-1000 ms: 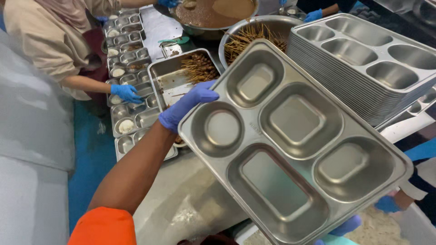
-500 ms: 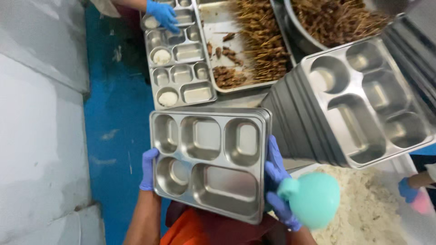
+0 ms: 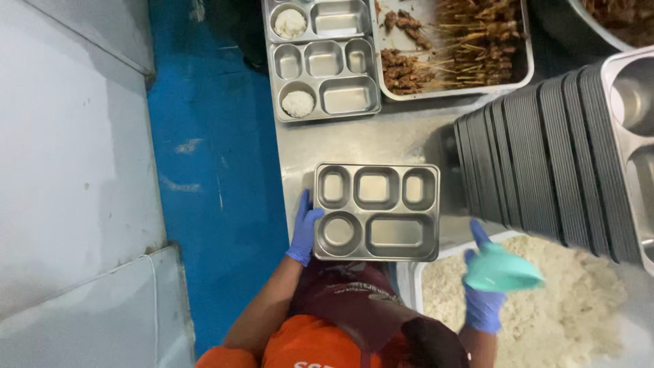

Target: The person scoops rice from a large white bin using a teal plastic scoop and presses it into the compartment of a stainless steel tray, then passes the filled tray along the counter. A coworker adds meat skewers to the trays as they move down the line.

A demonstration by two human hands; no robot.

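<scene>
An empty steel compartment tray [image 3: 376, 212] lies flat on the steel counter [image 3: 381, 140] in front of me. My left hand [image 3: 303, 228], in a blue glove, rests against the tray's left edge. My right hand [image 3: 482, 289], also gloved in blue, holds a teal scoop [image 3: 501, 269] above a container of white rice [image 3: 545, 307] at the lower right.
A tall leaning stack of empty steel trays [image 3: 552, 157] stands to the right. Further up the counter are trays with rice portions [image 3: 323, 58] and a pan of skewered meat [image 3: 453, 44]. Left of the counter is blue floor [image 3: 214, 170] and a grey wall.
The tray has gone from held in both hands to lying flat on the counter. My right hand has left the tray's edge and moved right over the rice with the scoop.
</scene>
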